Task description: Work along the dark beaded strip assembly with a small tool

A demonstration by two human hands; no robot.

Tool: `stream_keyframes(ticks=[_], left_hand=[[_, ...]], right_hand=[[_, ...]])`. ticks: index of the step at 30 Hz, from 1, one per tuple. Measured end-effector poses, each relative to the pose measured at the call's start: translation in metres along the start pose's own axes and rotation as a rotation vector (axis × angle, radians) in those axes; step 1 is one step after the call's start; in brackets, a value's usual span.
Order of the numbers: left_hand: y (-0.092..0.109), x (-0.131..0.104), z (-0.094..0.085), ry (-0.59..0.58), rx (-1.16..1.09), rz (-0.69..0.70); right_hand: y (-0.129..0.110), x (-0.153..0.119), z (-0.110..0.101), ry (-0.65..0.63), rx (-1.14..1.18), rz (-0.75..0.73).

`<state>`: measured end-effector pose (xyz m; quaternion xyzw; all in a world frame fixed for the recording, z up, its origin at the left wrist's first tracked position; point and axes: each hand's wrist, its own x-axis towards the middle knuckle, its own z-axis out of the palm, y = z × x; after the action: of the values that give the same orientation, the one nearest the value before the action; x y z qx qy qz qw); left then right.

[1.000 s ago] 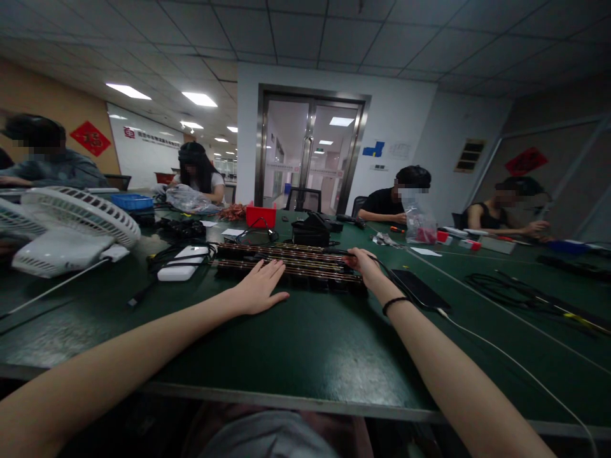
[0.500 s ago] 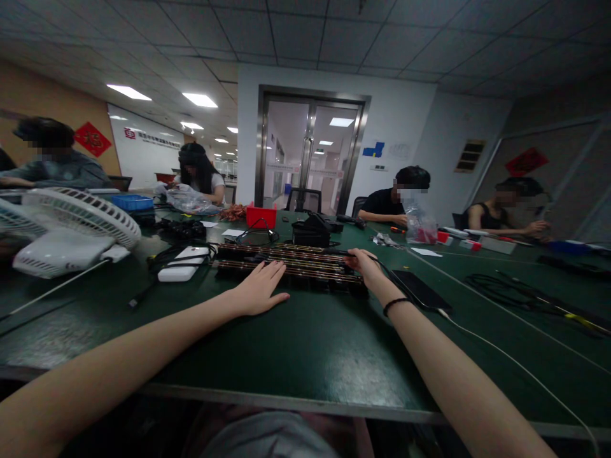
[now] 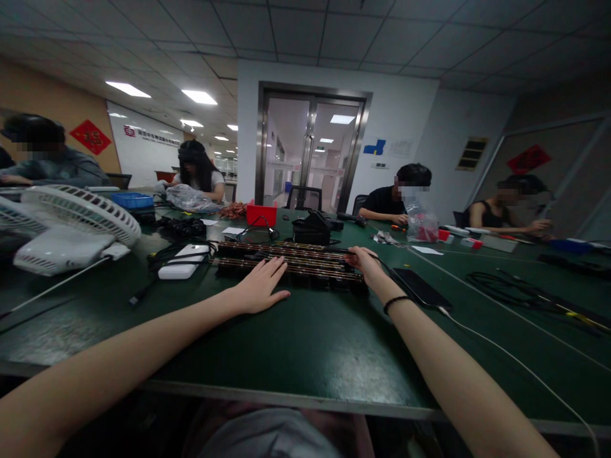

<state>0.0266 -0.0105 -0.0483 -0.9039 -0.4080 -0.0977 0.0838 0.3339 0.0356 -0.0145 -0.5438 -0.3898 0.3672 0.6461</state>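
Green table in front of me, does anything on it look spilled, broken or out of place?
No spill or damage that I can make out. The rods by your left hand lie roughly parallel. Only the black cable looks untidy, bunched loosely beside and over the white box.

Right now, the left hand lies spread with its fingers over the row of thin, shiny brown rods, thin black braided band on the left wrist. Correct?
Not quite: the thin black braided band is on the right wrist, per the head view. The left hand and brown rods are as stated.
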Motion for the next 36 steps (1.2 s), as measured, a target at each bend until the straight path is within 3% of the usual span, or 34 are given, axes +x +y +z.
stream_keyframes(ticks=[26, 36], left_hand=[[0.0031, 0.0003, -0.0048, -0.041, 0.048, -0.019], [-0.0005, 0.0004, -0.0017, 0.0, 0.026, 0.018]], right_hand=[[-0.0037, -0.0022, -0.0002, -0.024, -0.015, 0.028], [-0.0044, -0.0041, 0.0012, -0.004, 0.003, 0.019]])
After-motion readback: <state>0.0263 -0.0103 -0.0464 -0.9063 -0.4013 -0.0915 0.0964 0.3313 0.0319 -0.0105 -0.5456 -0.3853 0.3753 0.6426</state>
